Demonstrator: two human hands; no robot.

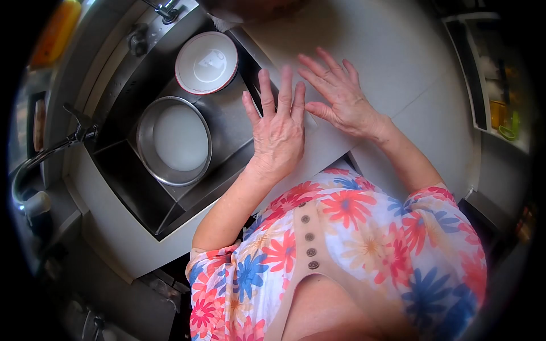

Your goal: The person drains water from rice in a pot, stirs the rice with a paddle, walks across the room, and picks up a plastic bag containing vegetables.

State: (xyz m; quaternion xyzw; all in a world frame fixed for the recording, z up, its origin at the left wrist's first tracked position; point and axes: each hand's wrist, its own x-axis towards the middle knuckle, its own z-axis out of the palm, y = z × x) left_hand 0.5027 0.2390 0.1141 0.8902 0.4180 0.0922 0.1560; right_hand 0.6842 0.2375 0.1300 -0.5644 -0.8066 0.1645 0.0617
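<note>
My left hand [277,133] is held over the near edge of the sink [227,139], its fingers stretched out and apart, holding nothing. To its right is my right hand [344,105], also open with spread fingers, above the pale counter. The backs of both hands show. In the sink, a round metal basin [146,156] contains cloudy whitish liquid [181,138]. Beyond it sits a white bowl [206,62] with a red rim, tilted slightly. Neither hand touches the basin or the bowl.
A curved metal faucet [48,150] stands at the left, and another tap fitting [166,12] is at the top. Pale counter [409,74] extends to the right. Shelving with yellow and green items [503,119] is at the far right.
</note>
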